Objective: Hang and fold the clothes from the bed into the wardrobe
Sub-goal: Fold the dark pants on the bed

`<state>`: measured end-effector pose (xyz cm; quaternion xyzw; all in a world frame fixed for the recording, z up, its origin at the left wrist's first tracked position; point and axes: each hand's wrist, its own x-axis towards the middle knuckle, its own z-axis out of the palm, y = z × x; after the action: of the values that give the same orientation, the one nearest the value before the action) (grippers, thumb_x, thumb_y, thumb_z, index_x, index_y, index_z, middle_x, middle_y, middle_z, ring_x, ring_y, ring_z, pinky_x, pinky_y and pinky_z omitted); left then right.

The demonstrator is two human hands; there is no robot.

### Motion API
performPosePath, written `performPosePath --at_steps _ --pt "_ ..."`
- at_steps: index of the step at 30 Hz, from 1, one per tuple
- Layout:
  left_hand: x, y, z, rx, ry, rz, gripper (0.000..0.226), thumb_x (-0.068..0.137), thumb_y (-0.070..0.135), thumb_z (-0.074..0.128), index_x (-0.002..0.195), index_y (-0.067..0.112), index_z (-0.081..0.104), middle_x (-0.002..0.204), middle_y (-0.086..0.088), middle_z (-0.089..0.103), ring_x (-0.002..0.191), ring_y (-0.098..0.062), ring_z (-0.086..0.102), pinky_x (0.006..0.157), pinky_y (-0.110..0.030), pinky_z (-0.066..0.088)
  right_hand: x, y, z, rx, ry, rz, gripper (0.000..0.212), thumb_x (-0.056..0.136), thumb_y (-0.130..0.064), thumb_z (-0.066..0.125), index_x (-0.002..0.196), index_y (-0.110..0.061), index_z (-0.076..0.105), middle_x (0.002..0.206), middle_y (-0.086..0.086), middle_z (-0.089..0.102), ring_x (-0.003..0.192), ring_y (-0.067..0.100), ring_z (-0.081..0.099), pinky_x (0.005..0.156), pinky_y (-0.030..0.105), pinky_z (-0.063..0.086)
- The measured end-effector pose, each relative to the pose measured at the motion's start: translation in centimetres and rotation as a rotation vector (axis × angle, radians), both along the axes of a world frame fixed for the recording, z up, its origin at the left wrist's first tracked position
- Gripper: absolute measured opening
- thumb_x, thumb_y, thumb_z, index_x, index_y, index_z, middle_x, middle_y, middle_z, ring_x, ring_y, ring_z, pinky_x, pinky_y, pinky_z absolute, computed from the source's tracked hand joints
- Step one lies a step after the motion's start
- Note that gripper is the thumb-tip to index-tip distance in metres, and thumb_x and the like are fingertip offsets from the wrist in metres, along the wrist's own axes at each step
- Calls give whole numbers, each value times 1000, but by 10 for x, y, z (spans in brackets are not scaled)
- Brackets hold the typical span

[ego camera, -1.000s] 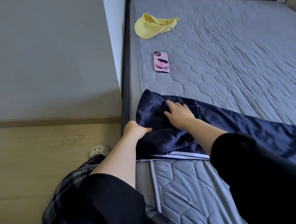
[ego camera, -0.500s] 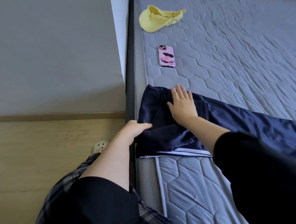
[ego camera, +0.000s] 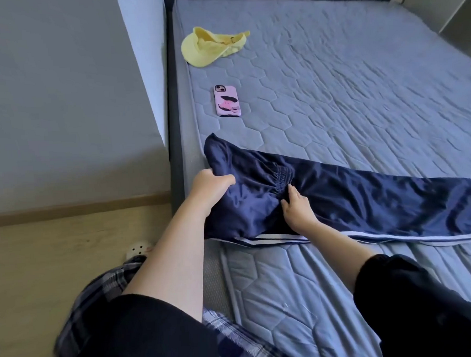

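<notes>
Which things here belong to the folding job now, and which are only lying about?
In the job: navy trousers, spread on the mattress; left hand, gripping their end; right hand, touching them by the waistband.
Lying about: yellow visor cap and pink phone, untouched on the mattress; white slipper on the floor.

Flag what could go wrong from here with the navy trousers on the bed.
1. The left hand grips the navy trousers right at the mattress edge; the glossy fabric may slide off if released.
2. Fabric is bunched at the waistband by the right hand; folding now would likely set creases.
3. The phone lies just beyond the trousers, near the edge; a sweep could knock it off.
</notes>
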<state>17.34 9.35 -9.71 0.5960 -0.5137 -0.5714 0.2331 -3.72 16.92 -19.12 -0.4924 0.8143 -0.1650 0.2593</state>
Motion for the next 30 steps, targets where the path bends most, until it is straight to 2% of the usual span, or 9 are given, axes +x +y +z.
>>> performPosePath --at_steps 3,7,12,16,19,23,25,27,30 --pt "-15 4 9 -5 56 -28 16 77 24 66 88 13 66 91 -5 71 85 -24 67 76 -33 50 -7 -1 9 11 -122 -23 59 97 -18 47 150 -7 23 154 10 30 141 27 29 113 27 22" --pt "-35 10 19 -15 174 -115 10 81 26 67 90 21 67 89 5 72 85 -14 66 69 -27 50 -35 5 31 -65 -435 -183 48 95 -14 53 142 -11 42 140 8 50 114 14 52 86 9 39" --pt "-88 40 27 55 458 -372 14 93 10 55 89 20 64 91 6 67 88 -10 65 67 -22 54 -87 16 68 -121 -767 -439 33 97 -19 49 129 -10 54 131 15 56 120 28 54 98 38 44" --pt "-123 62 16 59 471 -568 23 96 8 50 94 26 65 126 15 49 116 -9 58 84 -24 51 -123 15 101 -136 -871 -465 38 99 -41 39 101 -11 62 84 5 68 77 19 61 70 31 49" --pt "-120 57 0 77 401 -475 31 94 2 45 97 25 65 121 8 59 111 -9 61 88 -26 50 -131 11 108 -46 -867 -350 44 92 -52 49 105 -14 65 86 2 69 76 13 65 67 27 49" --pt "-102 39 -13 149 366 -58 33 93 -4 36 89 18 60 108 -6 64 89 -16 65 73 -26 49 -123 7 96 122 -777 -246 43 82 -26 74 118 -6 63 107 11 71 100 25 68 93 39 51" --pt "-91 28 -20 169 353 127 27 95 -2 37 92 15 57 105 -8 62 84 -18 62 67 -25 45 -111 3 92 145 -703 -267 40 80 -22 76 115 -7 64 106 14 71 99 30 68 93 45 51" --pt "-79 20 -28 257 341 250 27 97 4 33 107 14 56 104 -8 62 90 -20 61 70 -26 45 -94 -4 94 95 -736 -295 34 85 -20 70 116 -8 62 105 14 71 96 29 68 89 44 53" --pt "-64 16 -41 441 379 293 35 101 14 32 133 11 48 128 -11 59 119 -26 56 91 -35 44 -64 -21 103 56 -884 -269 26 91 -19 63 114 -8 61 92 9 74 84 23 70 70 35 56"
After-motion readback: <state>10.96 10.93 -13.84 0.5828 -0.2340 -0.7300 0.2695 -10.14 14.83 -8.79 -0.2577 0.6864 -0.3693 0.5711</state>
